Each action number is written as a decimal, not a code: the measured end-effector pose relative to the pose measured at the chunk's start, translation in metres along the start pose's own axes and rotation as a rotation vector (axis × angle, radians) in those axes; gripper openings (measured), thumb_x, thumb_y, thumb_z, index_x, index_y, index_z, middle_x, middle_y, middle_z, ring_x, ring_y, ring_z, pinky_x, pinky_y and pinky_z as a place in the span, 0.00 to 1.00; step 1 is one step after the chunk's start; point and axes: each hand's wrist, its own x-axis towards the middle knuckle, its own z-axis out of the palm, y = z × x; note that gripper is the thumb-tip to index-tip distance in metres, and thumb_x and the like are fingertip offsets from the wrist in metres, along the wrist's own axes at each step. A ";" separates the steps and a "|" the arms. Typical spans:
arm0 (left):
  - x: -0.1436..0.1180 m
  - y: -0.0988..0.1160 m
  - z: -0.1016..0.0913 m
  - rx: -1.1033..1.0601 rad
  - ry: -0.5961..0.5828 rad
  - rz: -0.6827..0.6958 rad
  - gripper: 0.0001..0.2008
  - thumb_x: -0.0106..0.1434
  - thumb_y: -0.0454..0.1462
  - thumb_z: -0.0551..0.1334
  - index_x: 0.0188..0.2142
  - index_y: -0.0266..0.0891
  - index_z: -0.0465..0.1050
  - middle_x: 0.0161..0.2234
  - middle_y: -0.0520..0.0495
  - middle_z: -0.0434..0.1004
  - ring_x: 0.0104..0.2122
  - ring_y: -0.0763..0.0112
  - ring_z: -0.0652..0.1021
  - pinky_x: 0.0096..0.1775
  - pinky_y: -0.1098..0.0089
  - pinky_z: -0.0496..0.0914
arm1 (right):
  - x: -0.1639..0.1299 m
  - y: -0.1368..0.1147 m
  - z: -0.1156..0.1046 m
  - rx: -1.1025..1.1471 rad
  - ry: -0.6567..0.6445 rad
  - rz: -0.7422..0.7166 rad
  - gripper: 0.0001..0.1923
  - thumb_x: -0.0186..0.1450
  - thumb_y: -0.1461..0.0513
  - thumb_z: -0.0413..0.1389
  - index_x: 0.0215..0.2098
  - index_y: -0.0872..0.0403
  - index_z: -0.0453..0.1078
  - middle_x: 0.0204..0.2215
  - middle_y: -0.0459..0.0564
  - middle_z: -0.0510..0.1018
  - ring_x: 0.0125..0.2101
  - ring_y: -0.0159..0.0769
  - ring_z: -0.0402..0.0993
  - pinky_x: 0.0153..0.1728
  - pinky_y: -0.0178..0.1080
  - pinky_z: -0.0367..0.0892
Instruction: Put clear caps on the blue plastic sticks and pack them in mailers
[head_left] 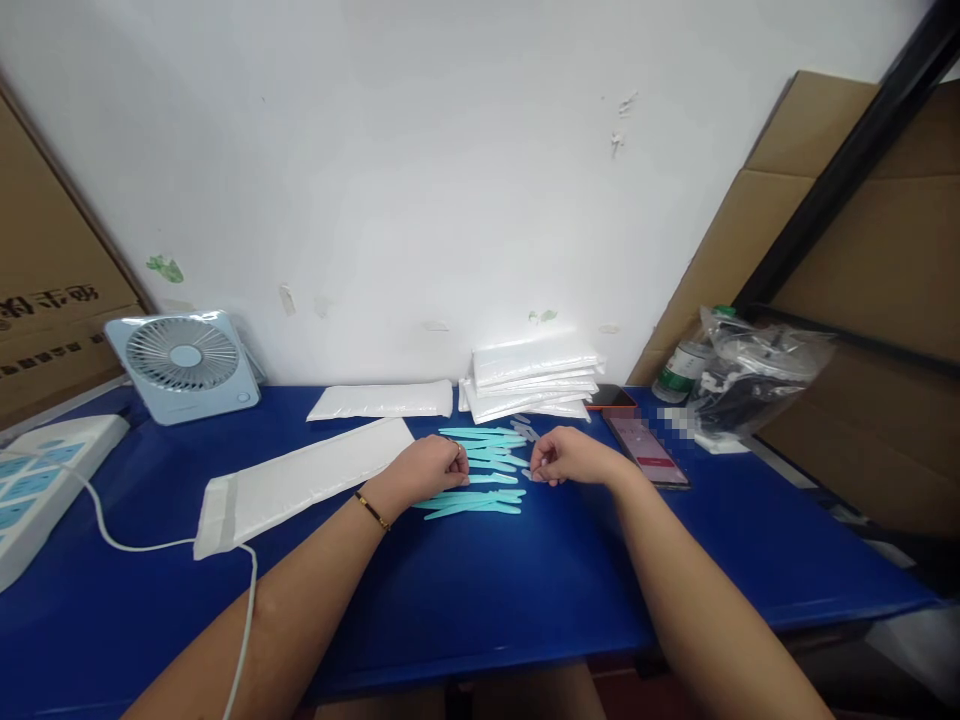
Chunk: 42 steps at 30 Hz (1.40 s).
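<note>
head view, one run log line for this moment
left hand: fist on thin turquoise plastic strips | right hand: pinching small piece beside them | surface: blue table

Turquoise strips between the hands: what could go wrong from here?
1. The turquoise strips lie loosely overlapped; the left hand rests among them and might scatter or mix them.
2. The small pale pieces beside the right hand are tiny and could be brushed away unnoticed.
3. The phone lies close to the right wrist and may get nudged.
</note>
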 end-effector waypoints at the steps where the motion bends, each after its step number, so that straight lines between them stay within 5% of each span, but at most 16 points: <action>1: 0.001 0.000 0.001 0.003 0.003 -0.004 0.06 0.56 0.41 0.61 0.29 0.42 0.74 0.28 0.52 0.76 0.28 0.72 0.74 0.27 0.74 0.61 | 0.001 -0.002 0.003 0.002 0.005 -0.021 0.09 0.51 0.58 0.61 0.28 0.56 0.74 0.20 0.46 0.75 0.22 0.32 0.72 0.25 0.32 0.67; 22: 0.006 0.003 0.010 0.011 0.049 0.041 0.06 0.58 0.39 0.60 0.31 0.41 0.74 0.29 0.51 0.76 0.30 0.71 0.74 0.32 0.73 0.63 | 0.005 -0.019 0.019 -0.015 0.089 -0.160 0.05 0.54 0.62 0.57 0.29 0.55 0.74 0.21 0.45 0.76 0.24 0.33 0.75 0.28 0.33 0.68; 26: -0.002 0.009 -0.001 -0.038 0.127 0.043 0.11 0.59 0.44 0.58 0.36 0.40 0.73 0.36 0.48 0.75 0.35 0.68 0.74 0.34 0.72 0.64 | 0.000 -0.003 -0.005 -0.053 0.412 -0.040 0.07 0.56 0.62 0.55 0.30 0.57 0.73 0.21 0.47 0.76 0.23 0.33 0.74 0.26 0.32 0.65; 29: -0.010 0.014 -0.009 -0.098 -0.009 0.081 0.17 0.54 0.50 0.61 0.35 0.40 0.74 0.34 0.48 0.74 0.34 0.68 0.73 0.31 0.73 0.64 | 0.004 0.013 -0.017 -0.181 0.628 0.027 0.09 0.57 0.60 0.54 0.29 0.56 0.74 0.22 0.48 0.76 0.24 0.34 0.72 0.27 0.33 0.63; 35: -0.014 0.017 -0.012 -0.164 -0.151 0.050 0.10 0.56 0.44 0.60 0.30 0.40 0.74 0.29 0.50 0.75 0.27 0.72 0.73 0.27 0.74 0.62 | 0.027 0.029 -0.005 -0.263 0.535 0.057 0.05 0.53 0.61 0.59 0.25 0.55 0.74 0.25 0.49 0.77 0.28 0.35 0.72 0.28 0.33 0.61; 39: -0.010 0.011 -0.010 -0.159 -0.066 0.044 0.12 0.59 0.43 0.56 0.29 0.39 0.74 0.28 0.49 0.75 0.27 0.71 0.72 0.27 0.73 0.61 | 0.019 0.025 -0.007 -0.152 0.515 0.015 0.06 0.54 0.60 0.59 0.25 0.56 0.72 0.22 0.48 0.75 0.24 0.34 0.70 0.24 0.33 0.60; 42: -0.008 0.003 -0.008 -0.185 0.031 0.039 0.14 0.61 0.45 0.54 0.29 0.39 0.72 0.29 0.49 0.74 0.27 0.71 0.72 0.28 0.72 0.62 | 0.007 0.012 -0.010 0.108 0.377 -0.130 0.12 0.56 0.55 0.58 0.32 0.57 0.73 0.22 0.47 0.74 0.23 0.32 0.70 0.24 0.32 0.62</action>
